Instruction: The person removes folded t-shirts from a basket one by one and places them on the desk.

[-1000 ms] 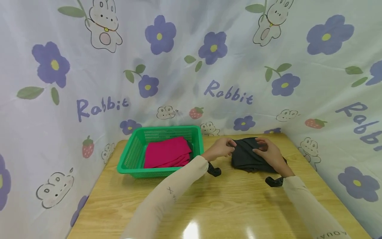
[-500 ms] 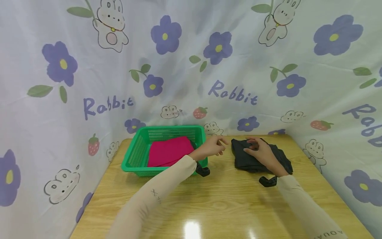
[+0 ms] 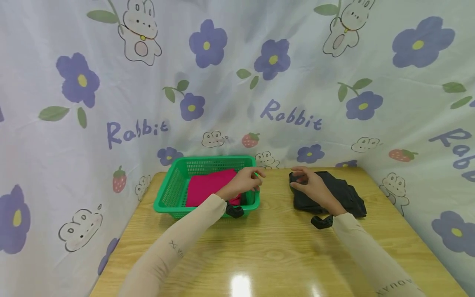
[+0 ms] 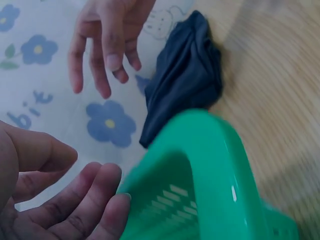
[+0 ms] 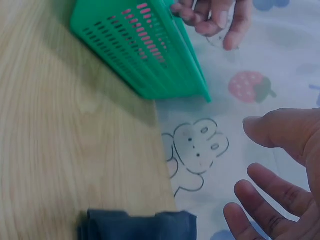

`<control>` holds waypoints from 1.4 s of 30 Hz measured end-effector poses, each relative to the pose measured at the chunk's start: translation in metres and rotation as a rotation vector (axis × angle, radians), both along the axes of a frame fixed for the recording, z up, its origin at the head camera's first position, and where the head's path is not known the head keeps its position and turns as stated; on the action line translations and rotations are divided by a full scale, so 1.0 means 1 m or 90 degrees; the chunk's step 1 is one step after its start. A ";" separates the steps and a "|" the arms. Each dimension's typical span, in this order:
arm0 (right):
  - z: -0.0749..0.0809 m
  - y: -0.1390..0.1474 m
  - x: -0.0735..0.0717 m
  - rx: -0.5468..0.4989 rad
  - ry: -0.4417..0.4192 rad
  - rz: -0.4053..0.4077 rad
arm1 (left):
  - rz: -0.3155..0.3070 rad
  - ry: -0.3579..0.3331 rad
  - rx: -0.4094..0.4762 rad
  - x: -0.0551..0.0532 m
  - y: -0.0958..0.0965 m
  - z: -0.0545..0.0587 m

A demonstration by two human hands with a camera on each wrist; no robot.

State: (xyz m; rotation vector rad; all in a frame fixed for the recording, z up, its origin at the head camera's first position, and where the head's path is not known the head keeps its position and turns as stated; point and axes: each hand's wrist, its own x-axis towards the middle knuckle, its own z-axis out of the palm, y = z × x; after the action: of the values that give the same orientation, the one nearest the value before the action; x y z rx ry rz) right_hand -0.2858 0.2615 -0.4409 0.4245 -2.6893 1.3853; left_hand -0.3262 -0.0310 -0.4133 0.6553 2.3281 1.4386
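Observation:
A folded black cloth garment [image 3: 339,192] lies on the right part of the wooden table. In the head view my right hand [image 3: 313,189] is over its left end, fingers loosely bent and holding nothing; the right wrist view shows a gap between thumb and fingers. My left hand [image 3: 245,181] hovers over the right rim of a green plastic basket [image 3: 170,194], its fingers relaxed with nothing between them. Inside that basket lies a folded red cloth [image 3: 208,185], partly hidden by the left hand and forearm. A bit of dark cloth [image 3: 243,199] shows beside the red one.
The wooden table [image 3: 274,247] runs back to a white curtain [image 3: 222,90] printed with flowers and rabbits, which also hangs along both sides. Black wrist devices [image 3: 322,222] sit at both wrists.
Both hands have moved left, the left one from beside the black garment to above the basket's rim. The right hand has shifted toward the garment's left end. The head view has turned slightly left.

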 end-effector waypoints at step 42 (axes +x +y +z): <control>0.010 -0.118 -0.011 -0.036 0.081 0.152 | 0.171 0.015 -0.065 -0.016 -0.144 -0.009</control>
State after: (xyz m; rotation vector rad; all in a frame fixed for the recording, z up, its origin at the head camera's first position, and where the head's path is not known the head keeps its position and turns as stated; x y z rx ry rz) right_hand -0.2969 0.1438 -0.4313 0.8228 -2.5568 1.4315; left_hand -0.3426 -0.1753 -0.4226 0.3431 2.5668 1.4115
